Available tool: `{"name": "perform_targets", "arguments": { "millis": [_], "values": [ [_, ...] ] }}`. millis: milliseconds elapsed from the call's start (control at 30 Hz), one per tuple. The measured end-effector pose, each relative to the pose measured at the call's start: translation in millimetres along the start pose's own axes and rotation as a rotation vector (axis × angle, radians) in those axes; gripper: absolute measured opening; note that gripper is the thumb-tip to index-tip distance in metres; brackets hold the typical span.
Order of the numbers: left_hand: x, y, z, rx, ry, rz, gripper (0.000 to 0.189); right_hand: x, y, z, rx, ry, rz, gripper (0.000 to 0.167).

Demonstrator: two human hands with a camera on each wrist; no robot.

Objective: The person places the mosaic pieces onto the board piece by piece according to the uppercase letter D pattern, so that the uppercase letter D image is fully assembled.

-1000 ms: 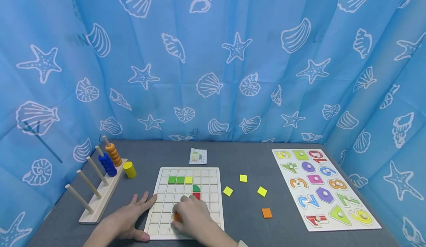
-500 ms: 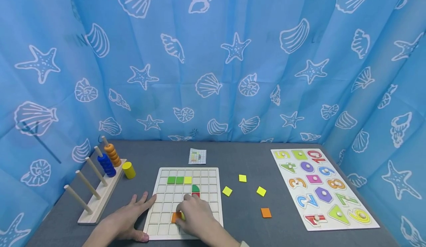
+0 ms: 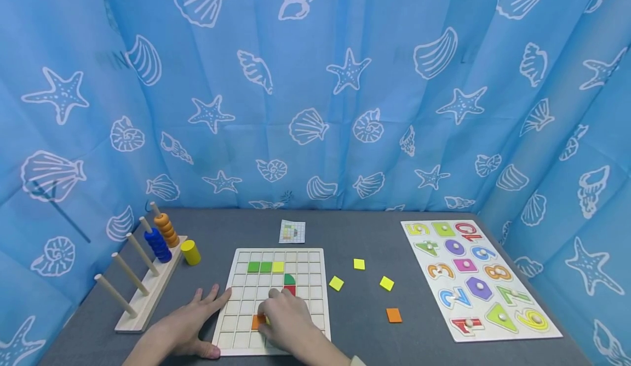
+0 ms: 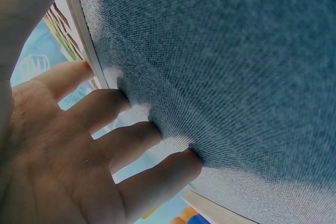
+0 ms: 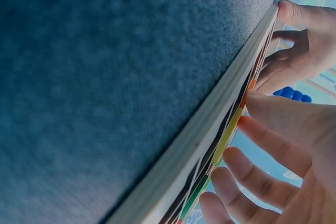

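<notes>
A wooden grid board [image 3: 241, 339] lies in the middle of the table in the head view. My left hand [image 3: 184, 325] is spread along its left side, index fingertip and thumb at the edge; its fingers [image 4: 157, 174] look extended in the left wrist view. Over the lower middle of the board is my right hand [image 3: 291, 322], thumb and fingertips touching the tiles. An orange tile [image 3: 257, 322] sits beside that thumb, and a yellow strip [image 5: 227, 137] shows under the fingertips, mostly hidden from above. Green tiles [image 3: 259, 267], a yellow tile [image 3: 278, 267], a green quarter-round [image 3: 289, 279] and a red tile [image 3: 291, 289] lie on the board.
Loose yellow tiles [image 3: 359, 264] and an orange tile [image 3: 394, 315] lie to the board's right. A small pattern card [image 3: 292, 232] is behind it. At left stand a peg rack [image 3: 153, 295] and a yellow cylinder [image 3: 190, 252]; at right lies a number puzzle [image 3: 480, 284].
My right hand shifted slightly right, then slightly back left, uncovering the orange tile and a bit of yellow beside it. The left hand keeps its place at the board's edge.
</notes>
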State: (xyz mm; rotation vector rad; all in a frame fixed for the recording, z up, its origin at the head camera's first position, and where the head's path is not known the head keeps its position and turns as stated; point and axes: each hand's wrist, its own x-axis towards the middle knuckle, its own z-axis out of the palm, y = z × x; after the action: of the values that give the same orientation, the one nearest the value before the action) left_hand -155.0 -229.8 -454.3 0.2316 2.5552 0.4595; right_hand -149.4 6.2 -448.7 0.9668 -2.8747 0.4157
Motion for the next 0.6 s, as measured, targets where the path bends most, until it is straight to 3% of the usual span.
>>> {"name": "perform_targets", "arguments": {
  "millis": [333,600],
  "values": [
    [1.2,-0.4,0.6,0.002,-0.006,-0.006,0.116,0.7,1.1,-1.3,0.005,-0.006,0.001,0.012],
    [1.9,-0.3,0.2,0.006,-0.011,-0.015,0.117,-6.7,11.3,-14.3,0.042,-0.012,0.061,0.016]
  ]
}}
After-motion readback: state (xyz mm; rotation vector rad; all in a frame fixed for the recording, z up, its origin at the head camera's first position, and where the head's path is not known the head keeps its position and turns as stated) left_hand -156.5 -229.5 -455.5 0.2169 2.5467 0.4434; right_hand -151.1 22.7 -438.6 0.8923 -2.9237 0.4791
